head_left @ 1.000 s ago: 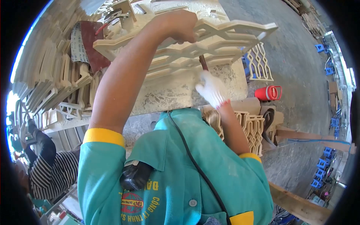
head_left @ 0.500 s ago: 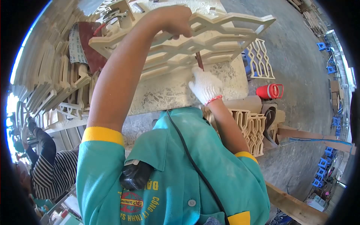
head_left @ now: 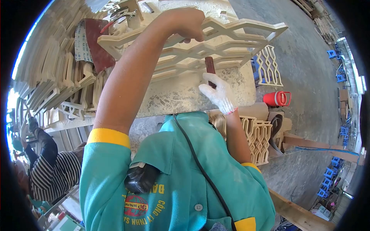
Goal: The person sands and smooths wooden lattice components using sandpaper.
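A pale wooden lattice panel (head_left: pixel 225 29) with zigzag slats stands on edge, slightly tilted, over the dusty worktable (head_left: pixel 169 101). My bare left hand (head_left: pixel 189 25) is closed over its top slat, with the fingers curled round to the near side. In a white knitted glove, my right hand (head_left: pixel 219 91) grips a narrow reddish-brown sanding stick (head_left: pixel 210 65). The stick points up and away from me, its far end at the panel's lowest slats. Part of the panel's left half is hidden behind my left forearm.
Sandpaper (head_left: pixel 96 48) with a printed back hangs beside stacked wooden pieces (head_left: pixel 46 69) at left. More lattice panels (head_left: pixel 257 140) stand right of my body; another panel (head_left: pixel 268 65) lies beyond the table. A red jug (head_left: pixel 275 99) is nearby. A person in stripes (head_left: pixel 56 177) works at lower left.
My right hand has drawn back toward me and slightly right with the sanding stick, showing more of it below the panel. My left hand keeps its hold, shifted slightly right in view.
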Available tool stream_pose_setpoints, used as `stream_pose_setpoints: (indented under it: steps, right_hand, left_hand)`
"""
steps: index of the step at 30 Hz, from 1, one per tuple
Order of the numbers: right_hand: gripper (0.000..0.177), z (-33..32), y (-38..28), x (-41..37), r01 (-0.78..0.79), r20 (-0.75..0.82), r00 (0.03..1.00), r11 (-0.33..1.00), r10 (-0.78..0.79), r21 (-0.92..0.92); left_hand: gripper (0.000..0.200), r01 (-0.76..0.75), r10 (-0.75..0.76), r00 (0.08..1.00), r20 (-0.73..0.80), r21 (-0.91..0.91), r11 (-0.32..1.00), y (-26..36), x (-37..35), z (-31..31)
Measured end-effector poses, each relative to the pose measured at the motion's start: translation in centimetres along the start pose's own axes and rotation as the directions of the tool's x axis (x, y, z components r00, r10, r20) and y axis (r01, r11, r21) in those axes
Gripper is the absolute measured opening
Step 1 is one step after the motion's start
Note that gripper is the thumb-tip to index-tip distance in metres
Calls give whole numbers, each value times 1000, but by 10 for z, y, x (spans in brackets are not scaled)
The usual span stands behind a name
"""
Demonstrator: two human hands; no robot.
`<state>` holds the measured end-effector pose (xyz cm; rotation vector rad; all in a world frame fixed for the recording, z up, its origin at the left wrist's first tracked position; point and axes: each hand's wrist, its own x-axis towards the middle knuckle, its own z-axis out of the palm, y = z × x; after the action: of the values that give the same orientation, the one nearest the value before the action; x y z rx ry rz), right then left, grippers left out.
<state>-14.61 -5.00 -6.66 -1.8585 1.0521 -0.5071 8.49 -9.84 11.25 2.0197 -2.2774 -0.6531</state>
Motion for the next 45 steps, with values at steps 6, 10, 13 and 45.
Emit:
stream_pose_setpoints:
  steps: [6, 10, 13, 45]
  right_hand:
    - [45, 1, 13, 0, -252, 179, 966, 513, 189, 821]
    - [45, 3, 23, -3, -291, 263, 951, 190, 161, 938]
    - [37, 0, 16, 4, -315, 206, 944, 523, 257, 792]
    - [25, 14, -15, 54, -46, 23, 996, 692, 90, -721]
  left_hand:
    - [22, 0, 0, 1000, -4, 42, 999, 1, 0, -1]
    - [22, -15, 15, 1000, -11, 54, 998, -1, 2, 1]
    - [23, -37, 38, 999, -38, 37, 999, -4, 3, 3]
    - [26, 6, -7, 1000, 16, 35, 999, 0, 2, -4]
